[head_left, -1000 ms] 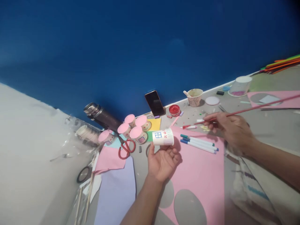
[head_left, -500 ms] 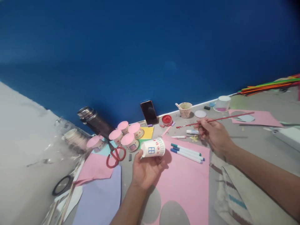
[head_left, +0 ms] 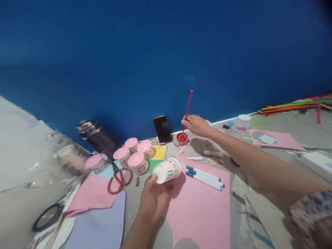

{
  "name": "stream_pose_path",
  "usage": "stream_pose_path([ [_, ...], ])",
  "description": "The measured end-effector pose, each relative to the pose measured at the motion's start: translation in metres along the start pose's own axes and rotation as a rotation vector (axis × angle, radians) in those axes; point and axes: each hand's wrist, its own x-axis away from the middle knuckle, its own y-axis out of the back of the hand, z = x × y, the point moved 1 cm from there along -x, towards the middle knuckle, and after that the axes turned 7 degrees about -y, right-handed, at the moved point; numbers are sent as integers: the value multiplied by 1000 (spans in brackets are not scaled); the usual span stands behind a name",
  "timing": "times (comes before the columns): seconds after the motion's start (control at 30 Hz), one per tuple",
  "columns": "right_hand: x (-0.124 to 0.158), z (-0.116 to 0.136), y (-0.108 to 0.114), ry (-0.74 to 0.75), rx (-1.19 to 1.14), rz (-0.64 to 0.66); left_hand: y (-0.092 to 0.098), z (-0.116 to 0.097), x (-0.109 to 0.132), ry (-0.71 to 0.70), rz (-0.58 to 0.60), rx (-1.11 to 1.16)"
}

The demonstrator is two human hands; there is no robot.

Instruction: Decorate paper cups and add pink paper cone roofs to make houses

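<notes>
My left hand (head_left: 154, 200) holds a white paper cup (head_left: 167, 170) on its side, with a blue window drawn on it and red marks near the rim. It is over the edge of a pink paper sheet (head_left: 202, 207). My right hand (head_left: 195, 124) is stretched out to the back of the table and pinches a thin red paintbrush (head_left: 187, 109). The brush stands nearly upright with its tip in a small pot of red paint (head_left: 182, 138).
Several upturned cups with pink tops (head_left: 132, 154) stand left of the held cup, beside red scissors (head_left: 118, 179). A phone (head_left: 162, 128) leans on the blue wall, a dark flask (head_left: 97, 137) lies left. Three markers (head_left: 204, 173) lie on the pink sheet. Coloured sticks (head_left: 295, 105) at far right.
My right hand has reached forward and left from the markers to the red paint pot, swinging the brush from lying flat to upright. The left hand has tilted the cup's open end toward me.
</notes>
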Motion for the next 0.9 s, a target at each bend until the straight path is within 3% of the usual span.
stream_pose_path([
  [0.23, -39, 2, -28, -69, 187, 137, -2, 5, -4, -86, 3, -98],
  [0.43, -37, -2, -39, -59, 203, 47, 1, 6, -5, -280, -29, -319],
  [0.6, -34, -7, -29, -75, 215, -94, 5, 6, -6, -438, -40, -585],
  [0.77, -33, -6, -10, -3, 175, -63, 5, 8, -6, -553, -102, -830],
  [0.9, -12, -5, 1, 65, 120, -67, -1, 5, 0, -628, -107, -1006],
])
